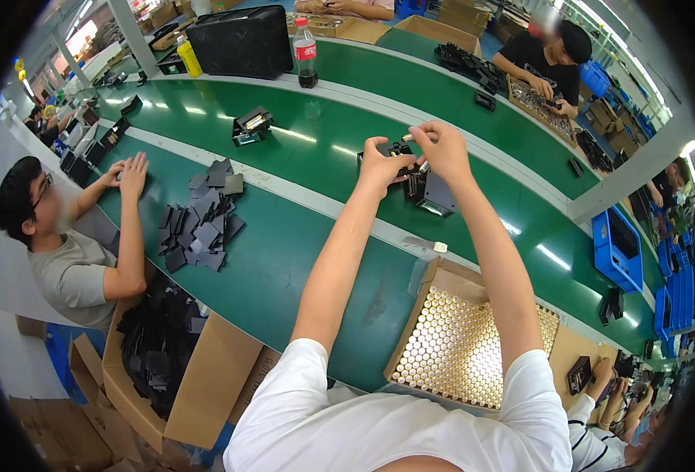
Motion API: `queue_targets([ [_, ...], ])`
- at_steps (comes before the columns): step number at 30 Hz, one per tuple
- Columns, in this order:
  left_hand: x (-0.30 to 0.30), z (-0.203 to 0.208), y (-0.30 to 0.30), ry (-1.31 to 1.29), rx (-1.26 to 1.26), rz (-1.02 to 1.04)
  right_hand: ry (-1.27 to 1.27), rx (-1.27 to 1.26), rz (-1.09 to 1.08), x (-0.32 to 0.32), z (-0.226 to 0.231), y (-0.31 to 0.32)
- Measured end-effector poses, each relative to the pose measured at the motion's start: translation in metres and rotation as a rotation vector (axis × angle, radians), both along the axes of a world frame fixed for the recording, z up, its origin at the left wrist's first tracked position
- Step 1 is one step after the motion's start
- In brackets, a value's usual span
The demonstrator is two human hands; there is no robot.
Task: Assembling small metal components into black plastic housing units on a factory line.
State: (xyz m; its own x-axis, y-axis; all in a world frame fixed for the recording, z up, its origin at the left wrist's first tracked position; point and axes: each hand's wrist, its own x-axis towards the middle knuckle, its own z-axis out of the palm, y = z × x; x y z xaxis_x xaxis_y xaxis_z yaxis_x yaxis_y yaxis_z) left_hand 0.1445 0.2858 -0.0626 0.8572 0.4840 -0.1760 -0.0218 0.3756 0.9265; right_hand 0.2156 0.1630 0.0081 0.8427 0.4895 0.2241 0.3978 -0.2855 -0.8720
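Both arms reach out over the green conveyor line. My left hand (pixel 384 167) is closed around a black plastic case (pixel 397 149), partly hidden by the fingers. My right hand (pixel 442 151) pinches a small cylindrical battery (pixel 408 138) just above that case. A second battery (pixel 424 167) shows below the right fingers; whether it is held there cannot be made out. Just beyond the left hand's wrist, another black case (pixel 434 193) with a shiny window lies on the belt. Close to my body, a cardboard tray (pixel 451 278) is packed with upright batteries (pixel 446 338).
Flat black plates (pixel 206 216) lie heaped to the left, beside a co-worker (pixel 72 244). Further along the belt are black cases (pixel 251 127). A cola bottle (pixel 306 55) and black toolbox (pixel 241 41) stand behind. A grey post (pixel 639 169) rises at right, near a blue crate (pixel 617 248).
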Motion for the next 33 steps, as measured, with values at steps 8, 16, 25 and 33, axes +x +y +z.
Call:
queue_targets([
  [8,0.0,-0.006,0.011,-0.037,0.057,-0.036,-0.423,-0.282,0.073,0.019,-0.01,0.014],
  [16,-0.004,-0.008,0.039,-0.026,0.017,-0.095,-0.539,-0.451,0.117,0.019,-0.017,0.038],
  [25,-0.011,-0.001,0.056,0.097,0.182,-0.041,-0.654,-0.616,0.29,0.0,-0.039,0.031],
  [33,-0.021,0.003,0.071,0.191,0.747,0.246,-0.576,-0.574,0.09,0.007,-0.056,0.033],
])
